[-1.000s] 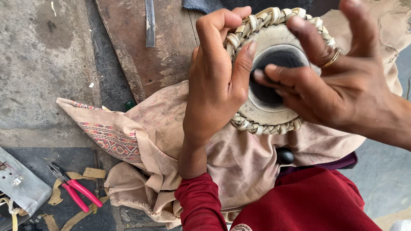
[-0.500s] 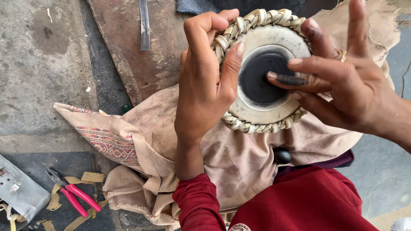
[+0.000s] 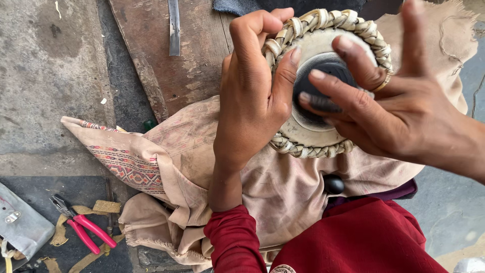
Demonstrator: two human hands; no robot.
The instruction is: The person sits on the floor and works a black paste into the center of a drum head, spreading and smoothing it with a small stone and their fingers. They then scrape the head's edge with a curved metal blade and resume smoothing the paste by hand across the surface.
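On drum (image 3: pixel 313 129), right hand (image 3: pixel 399 116) slid left

The drum (image 3: pixel 313 129) rests on the cloth (image 3: pixel 283 187), between both hands; the pliers (image 3: pixel 81 227) lie far left on the ground.

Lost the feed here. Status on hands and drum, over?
Left hand grips the drum at its braided rim. Right hand fingertips press the black centre patch. Drum sits on cloth; pliers lie apart.
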